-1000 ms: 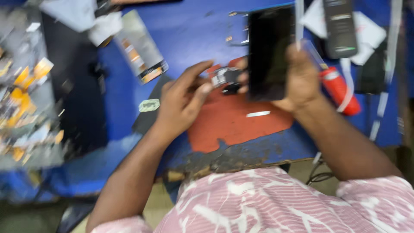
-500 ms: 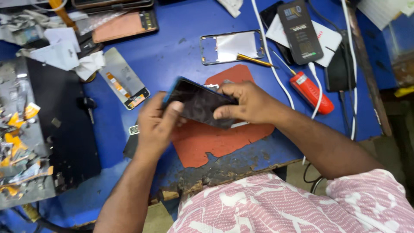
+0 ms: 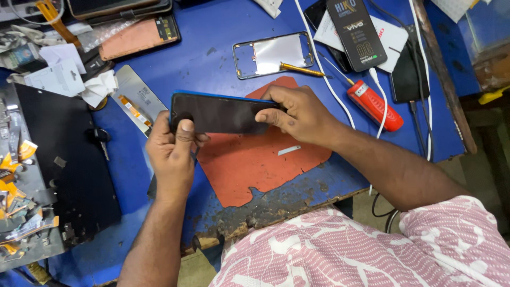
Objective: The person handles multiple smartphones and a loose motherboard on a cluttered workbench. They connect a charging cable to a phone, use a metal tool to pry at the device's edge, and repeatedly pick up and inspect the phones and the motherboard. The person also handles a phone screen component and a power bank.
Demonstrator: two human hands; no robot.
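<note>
Left hand (image 3: 172, 151): closing round the left end of a dark phone (image 3: 220, 112), thumb pressing its face. Right hand (image 3: 300, 114): pinching the phone's right end. Phone hanging level above the red mat (image 3: 255, 165) on the blue surface (image 3: 212, 53), apparently still whole; opening seemingly not begun. Screwdriver (image 3: 372, 103) lying right; bare phone frame (image 3: 273, 54) lying farther off.

The left hand (image 3: 171, 151) covers the phone's (image 3: 223, 112) left end, and the right hand's (image 3: 300, 114) fingers (image 3: 271, 113) hide its right end; the counter (image 3: 212, 58) runs past the top edge; parts at far left (image 3: 16, 175) are cut off and too small to tell.
</note>
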